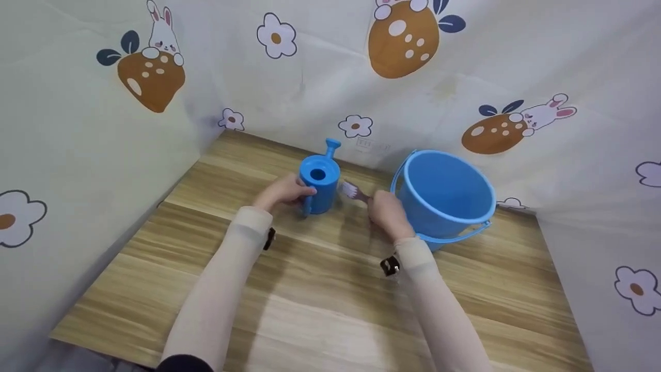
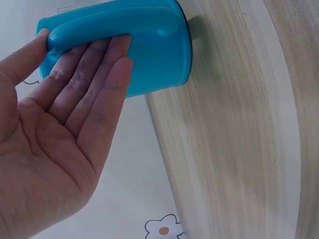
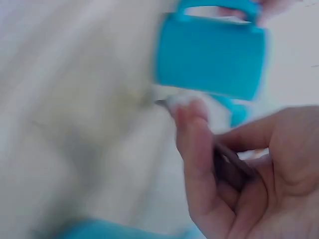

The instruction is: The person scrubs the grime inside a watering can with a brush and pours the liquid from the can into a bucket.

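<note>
A blue watering can point(image 1: 324, 195) stands upright on the wooden table, its spout toward the back wall. My left hand point(image 1: 283, 192) holds it by the handle; in the left wrist view the thumb lies at one end of the handle point(image 2: 114, 22) and the fingers reach in behind it. To the right of the can, my right hand point(image 1: 388, 213) grips a brush with a brown handle and pale bristles point(image 1: 350, 190). Those bristles point at the can's side, with a small gap apparent in the head view. The right wrist view is blurred, and fingers partly hide the brush handle point(image 3: 234, 162).
A large blue bucket point(image 1: 426, 209) stands just right of my right hand, its handle point(image 1: 454, 239) hanging down at the front. Walls covered in printed cloth point(image 1: 310, 88) enclose the wooden table point(image 1: 310, 289) at the back and both sides.
</note>
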A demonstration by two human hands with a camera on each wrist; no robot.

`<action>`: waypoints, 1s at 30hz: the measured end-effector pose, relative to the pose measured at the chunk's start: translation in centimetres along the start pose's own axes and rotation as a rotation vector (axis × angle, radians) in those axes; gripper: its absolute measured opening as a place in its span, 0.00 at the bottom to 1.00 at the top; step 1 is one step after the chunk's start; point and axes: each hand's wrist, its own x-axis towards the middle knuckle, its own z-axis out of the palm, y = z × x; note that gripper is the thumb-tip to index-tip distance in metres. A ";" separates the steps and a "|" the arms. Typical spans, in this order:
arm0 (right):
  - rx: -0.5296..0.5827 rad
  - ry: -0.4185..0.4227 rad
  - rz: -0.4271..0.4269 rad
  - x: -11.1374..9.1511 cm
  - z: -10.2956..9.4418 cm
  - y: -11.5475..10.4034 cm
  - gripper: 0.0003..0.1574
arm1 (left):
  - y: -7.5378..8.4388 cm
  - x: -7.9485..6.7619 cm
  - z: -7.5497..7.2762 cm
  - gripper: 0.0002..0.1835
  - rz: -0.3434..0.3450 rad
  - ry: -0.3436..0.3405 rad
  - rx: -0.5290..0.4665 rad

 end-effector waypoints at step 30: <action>-0.034 0.137 -0.128 -0.3 -7.4 -4.4 0.13 | -1.4 0.6 2.1 0.18 -0.007 -0.064 -0.534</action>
